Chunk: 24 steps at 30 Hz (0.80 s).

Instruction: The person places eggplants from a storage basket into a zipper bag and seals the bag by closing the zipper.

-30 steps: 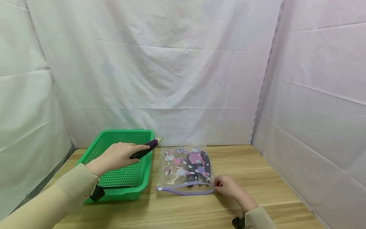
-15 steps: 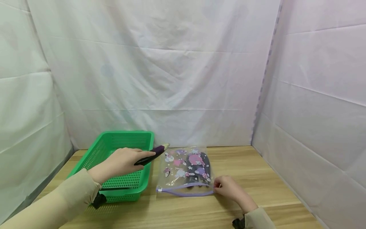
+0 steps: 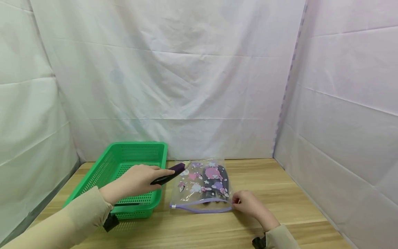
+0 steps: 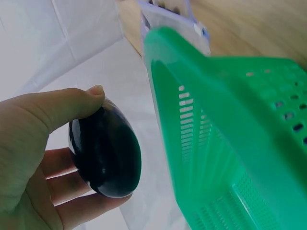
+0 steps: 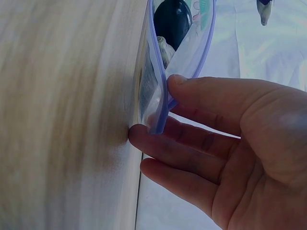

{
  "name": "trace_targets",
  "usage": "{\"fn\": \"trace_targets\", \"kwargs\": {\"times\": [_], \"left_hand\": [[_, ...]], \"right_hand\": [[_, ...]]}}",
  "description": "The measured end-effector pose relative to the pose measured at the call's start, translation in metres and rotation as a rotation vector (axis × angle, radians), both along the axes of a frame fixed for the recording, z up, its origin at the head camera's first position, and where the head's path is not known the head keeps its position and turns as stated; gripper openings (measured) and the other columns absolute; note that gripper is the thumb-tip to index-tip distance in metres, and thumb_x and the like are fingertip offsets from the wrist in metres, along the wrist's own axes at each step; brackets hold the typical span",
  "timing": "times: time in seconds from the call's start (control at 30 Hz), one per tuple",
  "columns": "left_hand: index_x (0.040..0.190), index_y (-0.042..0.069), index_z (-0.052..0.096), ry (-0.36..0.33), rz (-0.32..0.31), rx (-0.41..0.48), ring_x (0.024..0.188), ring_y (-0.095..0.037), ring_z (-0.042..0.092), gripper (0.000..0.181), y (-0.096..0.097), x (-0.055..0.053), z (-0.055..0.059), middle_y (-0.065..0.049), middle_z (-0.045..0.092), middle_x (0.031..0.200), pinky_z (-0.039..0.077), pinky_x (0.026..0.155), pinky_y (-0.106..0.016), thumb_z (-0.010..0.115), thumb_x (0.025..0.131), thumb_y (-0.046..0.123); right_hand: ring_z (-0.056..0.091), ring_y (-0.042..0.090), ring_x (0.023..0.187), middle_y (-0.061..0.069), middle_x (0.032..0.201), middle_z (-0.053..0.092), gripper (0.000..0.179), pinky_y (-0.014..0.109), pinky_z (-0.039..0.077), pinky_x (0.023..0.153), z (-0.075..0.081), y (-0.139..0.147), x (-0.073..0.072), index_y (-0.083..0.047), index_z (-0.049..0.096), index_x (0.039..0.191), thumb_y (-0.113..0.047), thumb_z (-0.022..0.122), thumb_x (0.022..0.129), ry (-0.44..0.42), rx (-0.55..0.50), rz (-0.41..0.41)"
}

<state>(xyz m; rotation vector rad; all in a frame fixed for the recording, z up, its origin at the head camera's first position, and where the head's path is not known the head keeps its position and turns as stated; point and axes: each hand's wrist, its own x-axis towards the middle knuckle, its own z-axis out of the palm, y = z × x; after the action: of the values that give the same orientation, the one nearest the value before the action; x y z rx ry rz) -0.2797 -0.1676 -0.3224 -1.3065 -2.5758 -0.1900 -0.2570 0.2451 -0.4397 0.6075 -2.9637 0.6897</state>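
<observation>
My left hand (image 3: 138, 181) grips a dark purple eggplant (image 3: 169, 175) by its rounded end, with the pale stem end pointing away to the right. The eggplant is held above the table, between the green basket (image 3: 164, 155) and a clear printed zip bag (image 3: 186, 199), its stem overlapping the bag's far left part. In the left wrist view the thumb and fingers wrap its glossy dark body. My right hand (image 3: 248, 204) pinches the right corner of the bag's purple zip edge. The bag lies flat with its mouth parted; dark eggplants (image 5: 172, 24) show inside.
The basket stands left of the bag on a wooden table (image 3: 192, 230), under my left forearm. A white slider (image 3: 173, 206) sits at the left end of the zip. White cloth (image 3: 199, 86) encloses the table at the back and both sides.
My left hand has carried the eggplant to the right and slightly down, from over the basket's right rim toward the bag. My right hand stays at the bag's corner.
</observation>
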Motion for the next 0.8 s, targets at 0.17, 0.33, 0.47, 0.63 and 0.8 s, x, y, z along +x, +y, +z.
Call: {"fn": "trace_targets", "kwargs": {"times": [0.17, 0.33, 0.47, 0.63, 0.8], "left_hand": [[0.136, 0.026, 0.058, -0.005, -0.029, 0.006, 0.060, -0.004, 0.049, 0.057, 0.006, 0.006, -0.002, 0.002, 0.068, 0.099, 0.038, 0.050, -0.023, 0.077, 0.082, 0.021], [0.136, 0.026, 0.057, -0.023, -0.036, -0.005, 0.071, -0.009, 0.061, 0.056, 0.012, 0.012, -0.001, 0.000, 0.069, 0.108, 0.044, 0.054, -0.025, 0.076, 0.084, 0.024], [0.136, 0.026, 0.058, -0.021, -0.066, -0.007, 0.070, -0.010, 0.060, 0.055, 0.017, 0.016, 0.000, -0.001, 0.069, 0.108, 0.044, 0.053, -0.025, 0.076, 0.084, 0.024], [0.136, 0.027, 0.058, -0.005, -0.093, -0.011, 0.068, -0.010, 0.061, 0.056, 0.020, 0.025, 0.000, -0.002, 0.070, 0.108, 0.046, 0.053, -0.026, 0.077, 0.083, 0.027], [0.135, 0.027, 0.058, 0.022, -0.124, -0.011, 0.065, -0.006, 0.056, 0.057, 0.023, 0.032, -0.003, 0.004, 0.069, 0.101, 0.043, 0.050, -0.023, 0.077, 0.082, 0.026]], "right_hand": [[0.049, 0.005, 0.062, -0.010, 0.071, 0.058, 0.018, 0.025, 0.044, 0.057, 0.000, 0.000, -0.003, -0.017, 0.062, 0.069, -0.005, 0.073, 0.079, -0.010, -0.012, 0.001], [0.048, 0.004, 0.062, -0.011, 0.070, 0.058, 0.017, 0.025, 0.044, 0.057, 0.000, 0.002, -0.006, -0.017, 0.063, 0.069, -0.006, 0.073, 0.079, 0.014, -0.011, 0.014], [0.049, 0.003, 0.062, -0.010, 0.070, 0.058, 0.017, 0.025, 0.045, 0.057, 0.001, 0.005, -0.003, -0.015, 0.063, 0.069, -0.005, 0.073, 0.078, 0.006, -0.023, 0.027], [0.048, 0.003, 0.063, -0.011, 0.071, 0.058, 0.018, 0.025, 0.044, 0.058, 0.003, 0.005, 0.000, -0.016, 0.063, 0.069, -0.005, 0.074, 0.078, 0.002, -0.007, 0.021], [0.049, 0.003, 0.065, -0.010, 0.071, 0.058, 0.018, 0.026, 0.045, 0.059, 0.003, 0.003, -0.001, -0.016, 0.063, 0.069, -0.004, 0.073, 0.079, -0.004, -0.002, 0.027]]}}
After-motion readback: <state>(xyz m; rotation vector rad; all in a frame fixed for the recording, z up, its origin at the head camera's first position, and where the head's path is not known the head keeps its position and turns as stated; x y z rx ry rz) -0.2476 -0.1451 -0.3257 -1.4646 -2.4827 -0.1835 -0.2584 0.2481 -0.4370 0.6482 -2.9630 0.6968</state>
